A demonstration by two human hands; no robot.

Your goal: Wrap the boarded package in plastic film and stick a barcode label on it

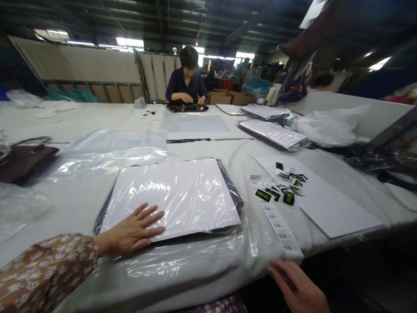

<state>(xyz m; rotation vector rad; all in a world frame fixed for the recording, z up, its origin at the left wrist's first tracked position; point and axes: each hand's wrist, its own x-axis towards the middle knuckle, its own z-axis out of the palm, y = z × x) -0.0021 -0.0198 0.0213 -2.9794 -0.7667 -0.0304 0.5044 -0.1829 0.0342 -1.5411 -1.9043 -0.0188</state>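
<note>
Right hand (298, 287) is closest to me, hanging open off the near table edge, fingers loose and holding nothing, just below the end of a barcode sticker strip (276, 224) that runs away from me. My left hand (135, 230) lies flat, fingers spread, palm down on the near left corner of a bagged white sheet (176, 195) in the middle of the table (74, 204); a dark layer sits under it and loose plastic bunches toward the near edge. Right of the strip there's a white board (329, 204) with small black-and-green tags (283, 189) scattered at its far left end. Left side, a dark handbag (22, 158). Further out are more bagged stacks (273, 132), and at the far end a person (186, 82) works on something dark.
</note>
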